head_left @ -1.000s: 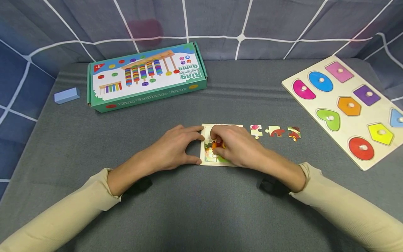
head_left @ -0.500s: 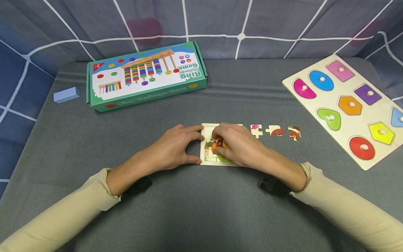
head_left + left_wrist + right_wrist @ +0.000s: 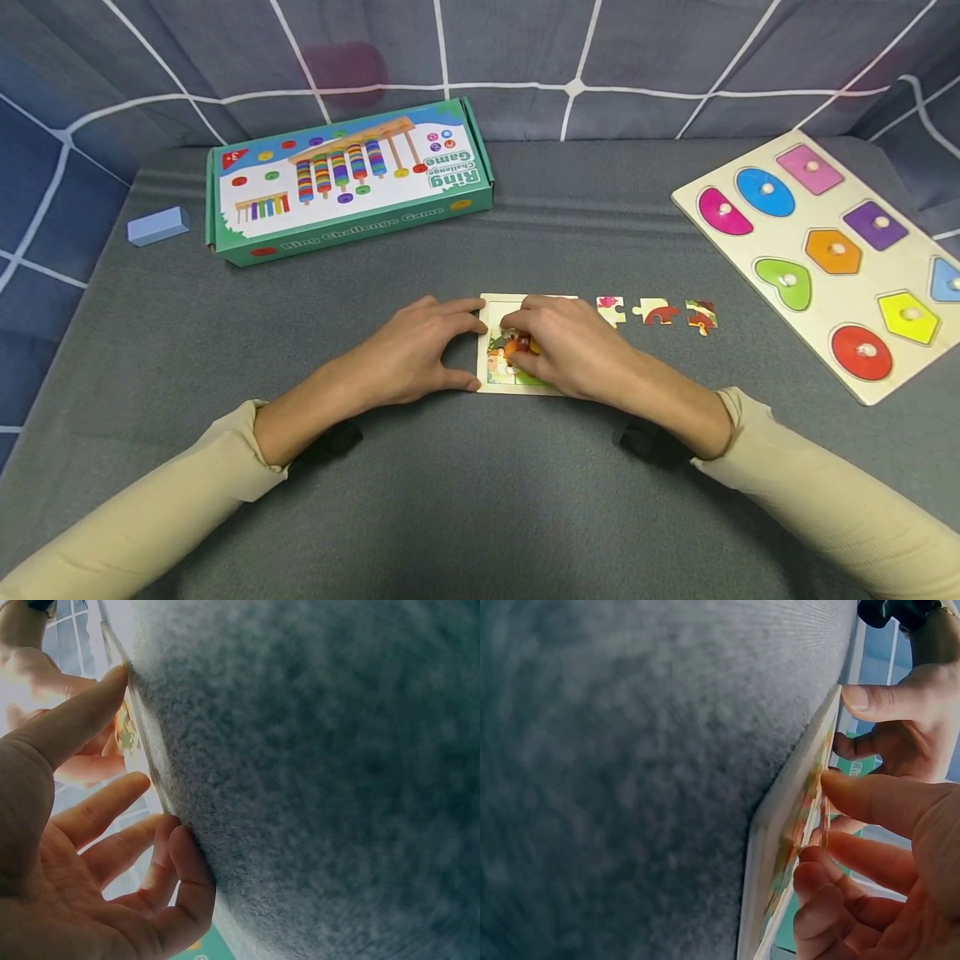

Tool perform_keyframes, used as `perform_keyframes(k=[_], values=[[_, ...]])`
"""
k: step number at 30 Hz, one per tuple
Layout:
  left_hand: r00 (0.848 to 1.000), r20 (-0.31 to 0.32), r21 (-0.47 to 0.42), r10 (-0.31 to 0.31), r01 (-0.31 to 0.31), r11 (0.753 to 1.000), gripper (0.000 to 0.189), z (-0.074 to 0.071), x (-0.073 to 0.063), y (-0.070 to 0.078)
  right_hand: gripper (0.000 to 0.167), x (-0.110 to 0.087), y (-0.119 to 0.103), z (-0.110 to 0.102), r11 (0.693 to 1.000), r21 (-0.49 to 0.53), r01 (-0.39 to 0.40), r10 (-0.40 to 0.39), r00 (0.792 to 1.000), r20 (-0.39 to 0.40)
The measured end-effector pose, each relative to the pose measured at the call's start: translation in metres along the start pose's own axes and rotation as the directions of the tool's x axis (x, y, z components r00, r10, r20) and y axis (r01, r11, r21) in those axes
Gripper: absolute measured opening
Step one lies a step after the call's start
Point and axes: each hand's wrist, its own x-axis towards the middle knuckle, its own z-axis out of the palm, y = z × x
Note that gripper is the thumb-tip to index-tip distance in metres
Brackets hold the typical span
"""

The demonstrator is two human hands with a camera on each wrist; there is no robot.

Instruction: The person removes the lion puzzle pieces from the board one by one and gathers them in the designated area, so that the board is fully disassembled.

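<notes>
A small square wooden puzzle tray (image 3: 492, 312) with a colourful picture lies flat on the grey cloth. Along its left edge my left hand (image 3: 420, 350) rests, thumb near the front corner and fingertips near the back one. My right hand (image 3: 570, 342) is over the tray and covers much of its right half. Between its thumb and fingers it pinches a thin puzzle piece (image 3: 825, 821), seen edge-on in the right wrist view, close over the picture. Three loose pieces lie in a row right of the tray: one with a pink bird (image 3: 610, 310), one red-and-cream (image 3: 657, 312), one brown-and-red (image 3: 702, 317).
A green Ring Challenge Game box (image 3: 348, 183) lies at the back left, beside a light blue block (image 3: 158, 227). A wooden shape board (image 3: 795, 342) with knobbed coloured pieces sits at the right. Dark gridded cloth (image 3: 510, 50) hangs behind.
The right hand's fingers shift slightly over the tray with the puzzle piece. The left hand, the tray and the loose pieces stay in place.
</notes>
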Motion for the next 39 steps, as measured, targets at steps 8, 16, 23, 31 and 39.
perform_keyframes(k=[8,16,23,31,39], values=[[1.0,-0.007,0.001,0.001,-0.001,1.0,0.059,0.001,0.0,0.0,0.012,0.001,0.0,0.002,1.0,-0.021,-0.012,0.013,0.999,0.038],[1.0,-0.011,-0.001,0.001,-0.001,1.0,0.06,0.001,-0.001,-0.001,0.018,0.0,-0.001,0.002,0.999,0.02,-0.046,0.045,0.998,0.039],[1.0,-0.002,-0.003,-0.002,0.002,1.0,0.061,0.0,0.0,0.0,0.029,-0.007,0.002,-0.006,0.994,0.08,-0.08,0.077,0.996,0.043],[1.0,0.005,-0.003,-0.009,0.009,1.0,0.06,0.001,0.001,0.0,0.037,-0.019,0.012,-0.014,0.99,0.142,-0.016,0.005,0.997,0.079],[1.0,0.009,0.002,-0.012,0.012,1.0,0.06,0.001,0.001,0.0,0.037,-0.035,0.018,-0.022,0.99,0.124,-0.07,0.056,0.993,0.108]])
